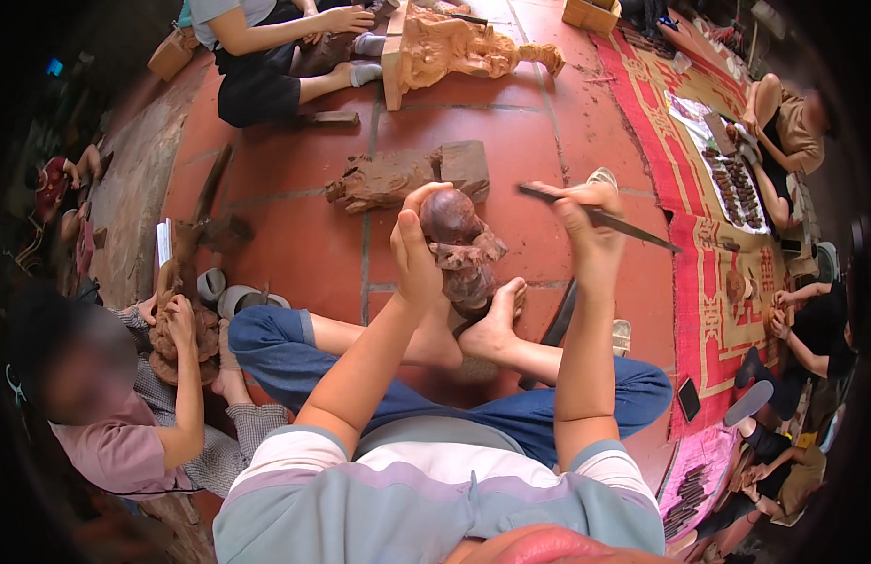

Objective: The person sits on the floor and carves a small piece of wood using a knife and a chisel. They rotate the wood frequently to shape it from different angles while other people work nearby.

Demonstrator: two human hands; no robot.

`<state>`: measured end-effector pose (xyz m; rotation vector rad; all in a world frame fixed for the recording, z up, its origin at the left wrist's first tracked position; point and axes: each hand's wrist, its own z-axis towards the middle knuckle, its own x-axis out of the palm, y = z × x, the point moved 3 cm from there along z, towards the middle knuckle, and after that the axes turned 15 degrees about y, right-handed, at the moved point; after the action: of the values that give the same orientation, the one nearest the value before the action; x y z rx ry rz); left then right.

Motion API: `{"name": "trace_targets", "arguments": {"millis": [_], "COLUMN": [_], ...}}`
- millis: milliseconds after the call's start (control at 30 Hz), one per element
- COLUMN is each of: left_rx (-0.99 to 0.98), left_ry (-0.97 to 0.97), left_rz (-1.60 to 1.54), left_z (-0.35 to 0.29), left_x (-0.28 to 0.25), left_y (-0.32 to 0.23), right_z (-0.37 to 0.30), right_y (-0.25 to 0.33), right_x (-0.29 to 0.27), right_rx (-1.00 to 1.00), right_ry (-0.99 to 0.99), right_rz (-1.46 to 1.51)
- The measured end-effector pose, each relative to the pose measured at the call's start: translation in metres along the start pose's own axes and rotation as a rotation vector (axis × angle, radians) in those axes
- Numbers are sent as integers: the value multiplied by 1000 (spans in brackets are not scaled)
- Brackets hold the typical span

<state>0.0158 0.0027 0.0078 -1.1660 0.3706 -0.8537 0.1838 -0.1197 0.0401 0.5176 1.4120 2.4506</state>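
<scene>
My left hand (416,256) is closed around the upper left side of a dark reddish-brown wood carving (457,224), which has a smooth round head and rougher carved folds below. The carving stands tilted between my bare feet, above the tiled floor (313,254). To its right, my right hand (593,226) grips a long, thin, dark file (637,232) that tapers toward its right end. The file is held in the air, apart from the carving.
Beyond the carving lies a rough wood block (407,176). A larger pale wooden statue (464,49) rests on its side farther off, by another person. At left, a co-worker holds a carved piece (186,343). A red patterned mat (713,273) and a phone (688,399) are at right.
</scene>
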Motion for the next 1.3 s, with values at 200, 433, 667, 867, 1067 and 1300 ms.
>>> {"name": "trace_targets", "arguments": {"millis": [200,433,667,867,1067,1300], "left_rx": [-27,10,33,-4,21,8], "left_ry": [19,-77,-28,-9,-17,-18], "left_rz": [-54,-78,41,28,13,-18], "left_z": [-7,-8,-6,-6,-4,1], "left_x": [-5,3,-4,1,-1,3], "left_y": [7,8,7,-4,4,-10], "right_z": [15,13,29,20,21,40], "right_y": [1,10,5,0,8,-17], "right_x": [38,62,7,47,46,13], "right_rx": [132,140,129,190,121,215], "right_ry": [200,363,20,233,145,11], "right_rz": [122,-26,165,52,122,-30]}}
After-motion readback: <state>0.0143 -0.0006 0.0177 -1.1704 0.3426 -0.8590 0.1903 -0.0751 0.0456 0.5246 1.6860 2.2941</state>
